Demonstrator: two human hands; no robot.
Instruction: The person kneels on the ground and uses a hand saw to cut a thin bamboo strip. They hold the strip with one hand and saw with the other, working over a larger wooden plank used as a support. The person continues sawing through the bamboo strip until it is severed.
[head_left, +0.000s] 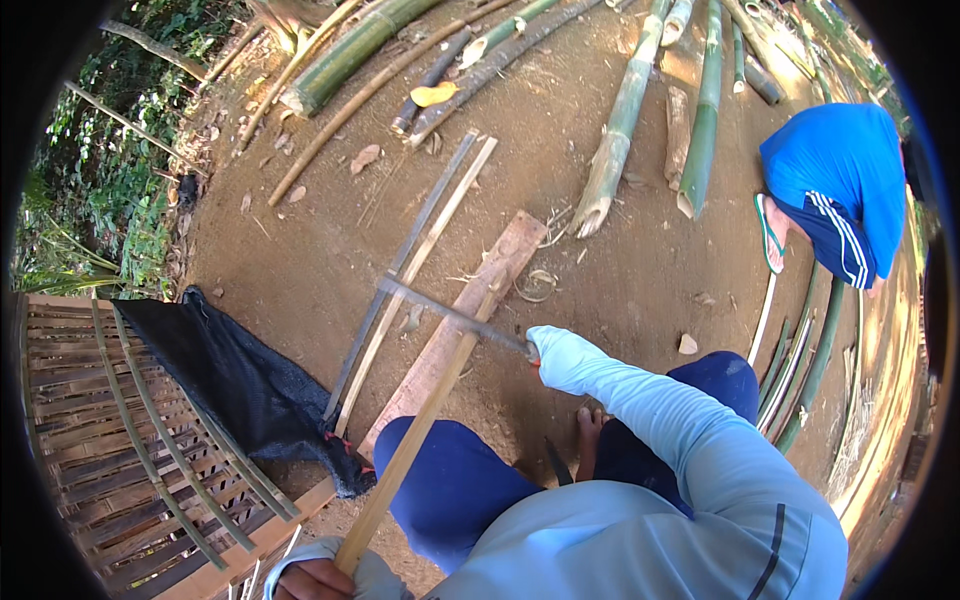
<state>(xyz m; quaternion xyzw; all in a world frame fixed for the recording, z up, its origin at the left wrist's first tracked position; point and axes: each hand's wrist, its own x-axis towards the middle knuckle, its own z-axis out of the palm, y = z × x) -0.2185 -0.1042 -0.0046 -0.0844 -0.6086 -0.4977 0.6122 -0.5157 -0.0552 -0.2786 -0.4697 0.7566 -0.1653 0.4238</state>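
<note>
My left hand (312,578), at the lower edge, is closed round the near end of a long, flat bamboo strip (412,440). The strip slants up and away past my left knee, its far end over a reddish wooden plank (510,250) on the ground. My right hand (550,352), mostly covered by a light blue sleeve, grips a machete (430,305) with a bit of red showing at the handle. Its long blade points left and crosses the strip near the far end; I cannot tell whether the two touch.
Two thin strips (420,240) lie left of the plank. Black netting (250,370) drapes beside a slatted bamboo panel (120,440). Bamboo poles (625,130) lie farther off. Another person (835,180) in blue crouches at right, near more poles (815,360). A dark blade (558,462) shows between my legs.
</note>
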